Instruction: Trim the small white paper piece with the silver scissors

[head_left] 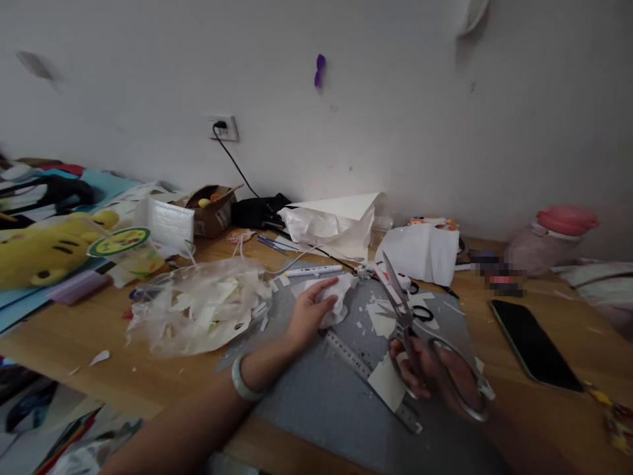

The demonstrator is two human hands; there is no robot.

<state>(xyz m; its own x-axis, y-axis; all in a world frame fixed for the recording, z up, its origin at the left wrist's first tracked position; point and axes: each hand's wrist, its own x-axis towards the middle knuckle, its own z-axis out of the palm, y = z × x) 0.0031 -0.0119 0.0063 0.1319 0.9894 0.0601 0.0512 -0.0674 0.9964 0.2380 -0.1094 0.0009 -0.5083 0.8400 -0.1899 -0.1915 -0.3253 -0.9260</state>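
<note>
My left hand [312,311], with a pale bangle on its wrist, pinches a piece of white paper [341,298] over the grey cutting mat [297,389]. In my right hand [425,369] is a pair of large metal scissors [399,300], blades parted and pointing up and away from me. A steel ruler [353,359] lies slantwise on the mat between the hands. One cream paper piece [388,382] overlaps the ruler, and other scraps are strewn beyond it. Behind my left hand lies a white marker [314,270].
A clear plastic bag [198,310] of paper scraps lies left of the mat. A black phone [534,343] and a pink-lidded bottle [558,231] are on the right. Folded white paper [420,254] and a cardboard box [213,211] stand near the wall.
</note>
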